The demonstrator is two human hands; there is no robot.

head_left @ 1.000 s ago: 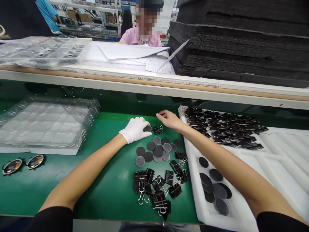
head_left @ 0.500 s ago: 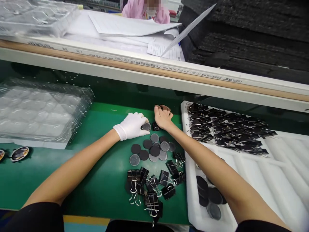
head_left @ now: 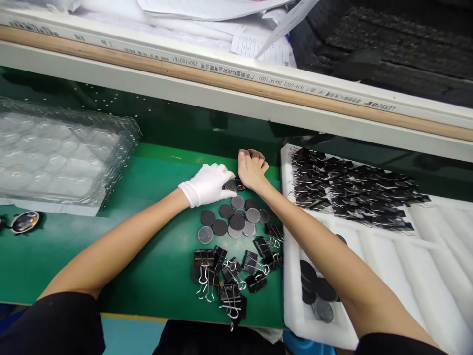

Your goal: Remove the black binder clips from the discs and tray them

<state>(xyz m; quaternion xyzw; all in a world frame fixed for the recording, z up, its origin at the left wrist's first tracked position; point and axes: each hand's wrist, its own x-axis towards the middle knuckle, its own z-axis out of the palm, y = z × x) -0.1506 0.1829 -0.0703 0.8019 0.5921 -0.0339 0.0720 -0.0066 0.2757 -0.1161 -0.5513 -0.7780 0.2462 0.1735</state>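
My left hand (head_left: 210, 185), in a white glove, pinches a dark round disc (head_left: 229, 185) between thumb and fingers. Beside it, my bare right hand (head_left: 253, 170) has bent fingers closed round a black binder clip (head_left: 240, 185). The clip's body sticks out toward the disc and seems to touch it; its handles are hidden by the hand. Just below both hands lies a loose group of black and grey discs (head_left: 237, 222) on the green table (head_left: 158, 187). Nearer me is a heap of black binder clips (head_left: 229, 293) with silver wire handles.
At right stands a white foam tray (head_left: 391, 256) with rows of binder clips (head_left: 351, 187) and several discs (head_left: 323, 309). Clear plastic trays (head_left: 62, 158) are stacked at left, with an oval picture piece (head_left: 25, 222) below. A white ledge (head_left: 221, 101) runs across the back.
The disc in my left hand has moved right, up to the binder clip by my right hand; the gap between them has closed. My view has tilted down slightly.
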